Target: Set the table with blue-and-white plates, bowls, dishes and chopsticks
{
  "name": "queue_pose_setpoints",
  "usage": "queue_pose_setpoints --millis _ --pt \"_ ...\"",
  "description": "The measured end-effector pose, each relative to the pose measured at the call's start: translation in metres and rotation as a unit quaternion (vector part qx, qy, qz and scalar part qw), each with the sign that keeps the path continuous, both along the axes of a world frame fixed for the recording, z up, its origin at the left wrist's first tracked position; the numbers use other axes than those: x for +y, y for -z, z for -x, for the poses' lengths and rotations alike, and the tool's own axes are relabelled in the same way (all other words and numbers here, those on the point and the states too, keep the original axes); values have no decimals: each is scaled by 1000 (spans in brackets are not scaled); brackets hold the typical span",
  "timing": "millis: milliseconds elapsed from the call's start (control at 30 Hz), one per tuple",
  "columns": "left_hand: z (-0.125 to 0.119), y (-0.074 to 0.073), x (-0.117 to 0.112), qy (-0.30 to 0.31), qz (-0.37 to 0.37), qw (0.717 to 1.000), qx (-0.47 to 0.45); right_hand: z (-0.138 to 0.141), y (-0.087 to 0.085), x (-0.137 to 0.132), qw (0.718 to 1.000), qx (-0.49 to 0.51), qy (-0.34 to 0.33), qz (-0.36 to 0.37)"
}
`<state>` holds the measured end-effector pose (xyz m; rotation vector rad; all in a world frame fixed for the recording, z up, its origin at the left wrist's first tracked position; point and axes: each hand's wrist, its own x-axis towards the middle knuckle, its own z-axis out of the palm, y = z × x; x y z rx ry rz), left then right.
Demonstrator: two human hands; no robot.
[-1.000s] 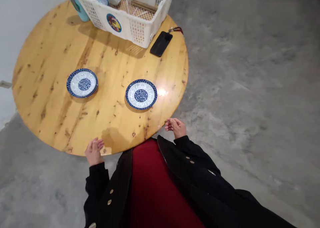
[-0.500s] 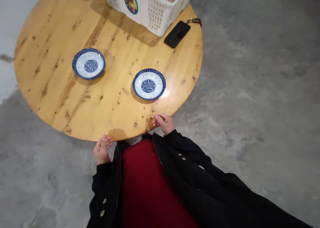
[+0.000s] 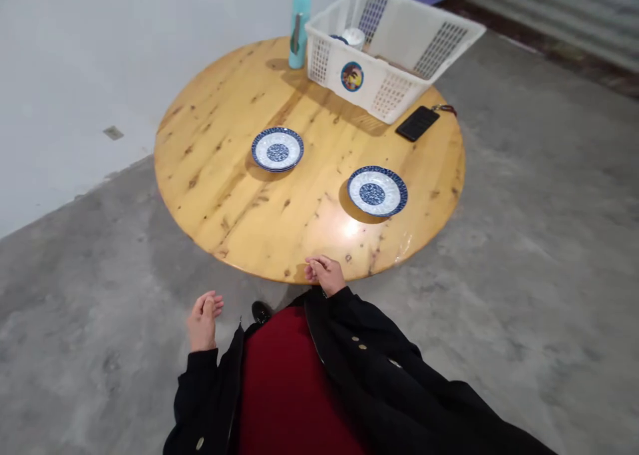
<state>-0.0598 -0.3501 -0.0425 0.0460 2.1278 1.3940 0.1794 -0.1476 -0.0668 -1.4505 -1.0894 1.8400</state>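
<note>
My left hand hangs in the air in front of the table's near edge, loosely curved, fingers apart, holding nothing. Over the near rim of the round wooden table is my right hand, half curled and with nothing in it. Beyond it, on the right side, lies a blue-and-white plate. A small stack of similar blue-and-white plates sits farther back to the left. Neither hand touches the plates.
At the back stands a white plastic basket with some dishes inside. Beside it are a turquoise bottle and a black phone with a strap. A wall rises at the left; concrete floor surrounds the table.
The view has tilted up and turned left, so the table and plates appear farther right and the bottle and whole basket show. My hands stay empty, in nearly the same pose.
</note>
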Motion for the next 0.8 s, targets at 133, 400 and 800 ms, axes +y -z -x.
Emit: queue_pose_setpoints --millis 133,400,800 --pt "51 -1 -21 47 7 998 29 38 3 -37 1000 7 -1 7" --pt "116 -16 26 162 -38 985 50 70 -6 -24 995 -27 82 -41" --pt "207 -22 164 336 -58 939 44 135 -12 72 974 -49 207 -79"
